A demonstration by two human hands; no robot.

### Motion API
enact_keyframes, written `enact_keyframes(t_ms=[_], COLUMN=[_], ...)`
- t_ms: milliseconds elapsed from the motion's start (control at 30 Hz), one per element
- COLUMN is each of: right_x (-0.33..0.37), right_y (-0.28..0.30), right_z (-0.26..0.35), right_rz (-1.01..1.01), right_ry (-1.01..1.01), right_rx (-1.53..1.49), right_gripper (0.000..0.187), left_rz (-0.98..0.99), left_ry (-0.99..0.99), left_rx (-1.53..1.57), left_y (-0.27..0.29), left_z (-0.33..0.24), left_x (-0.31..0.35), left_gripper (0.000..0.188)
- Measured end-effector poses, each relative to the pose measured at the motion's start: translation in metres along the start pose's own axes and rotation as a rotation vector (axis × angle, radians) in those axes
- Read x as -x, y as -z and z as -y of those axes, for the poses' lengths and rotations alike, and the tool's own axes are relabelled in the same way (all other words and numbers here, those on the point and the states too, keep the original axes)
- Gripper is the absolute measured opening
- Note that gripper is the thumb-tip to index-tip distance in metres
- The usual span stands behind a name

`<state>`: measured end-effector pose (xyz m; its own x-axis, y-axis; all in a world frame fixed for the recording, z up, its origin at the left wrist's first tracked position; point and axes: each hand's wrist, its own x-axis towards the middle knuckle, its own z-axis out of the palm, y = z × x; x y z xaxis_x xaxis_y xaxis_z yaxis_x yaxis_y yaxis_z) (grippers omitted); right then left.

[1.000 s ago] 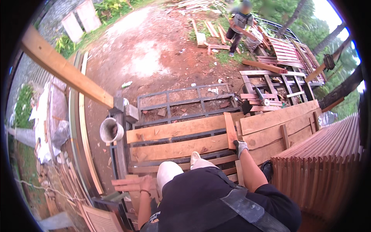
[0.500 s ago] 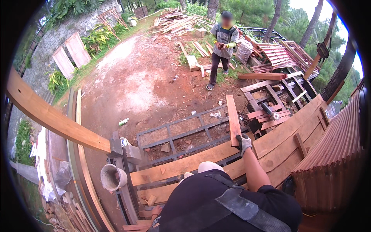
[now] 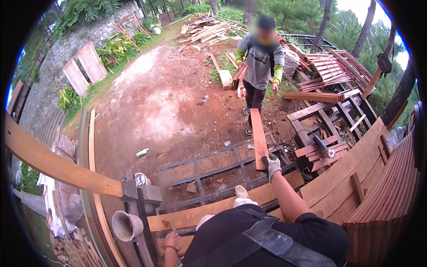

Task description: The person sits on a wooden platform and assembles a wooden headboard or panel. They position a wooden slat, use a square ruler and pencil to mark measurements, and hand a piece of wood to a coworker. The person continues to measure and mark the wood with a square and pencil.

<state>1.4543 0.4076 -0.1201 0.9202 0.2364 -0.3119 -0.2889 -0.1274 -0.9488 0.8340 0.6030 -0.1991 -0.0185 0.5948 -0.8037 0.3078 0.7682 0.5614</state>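
Observation:
My right hand, in a grey and black work glove, grips the near end of a reddish wooden board. The board points away from me, its far end in front of a co-worker. My bare left hand hangs low over wooden planks laid across a dark metal frame. Its fingers are too small and unclear to read. The co-worker faces me with one arm lowered and carries short wood pieces in the hand at the picture's left.
An angle grinder lies on stacked wood strips at the right. A bucket and a curved wooden rail stand at my left. A dark metal frame lies on the dirt ahead. Red corrugated sheets rise at the near right.
The co-worker has walked closer, now with one arm lowered toward the board. My right hand and the board have shifted slightly left. My left hand has come further into view.

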Motion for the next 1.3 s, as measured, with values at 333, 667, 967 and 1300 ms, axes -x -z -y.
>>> enact_keyframes(t_ms=[333,667,967,1300], right_x=[-0.022,-0.043,-0.048,-0.054], right_y=[-0.007,-0.033,-0.057,-0.078], right_z=[0.013,0.032,0.026,0.036], right_rz=[0.055,0.052,0.062,0.115], right_ry=[0.090,0.124,0.119,0.018], right_rx=[-0.120,-0.207,-0.177,-0.331], right_gripper=[0.045,0.051,0.053,0.051], left_rz=[0.687,0.816,0.889,0.935], left_ry=[-0.280,-0.308,-0.316,-0.247], left_rx=[-0.043,-0.403,-0.190,-0.237], left_y=[-0.414,-0.591,-0.584,-0.571], left_z=[-0.348,-0.360,-0.314,-0.331], left_x=[0.031,0.071,0.063,0.068], left_gripper=[0.064,0.052,0.056,0.050])
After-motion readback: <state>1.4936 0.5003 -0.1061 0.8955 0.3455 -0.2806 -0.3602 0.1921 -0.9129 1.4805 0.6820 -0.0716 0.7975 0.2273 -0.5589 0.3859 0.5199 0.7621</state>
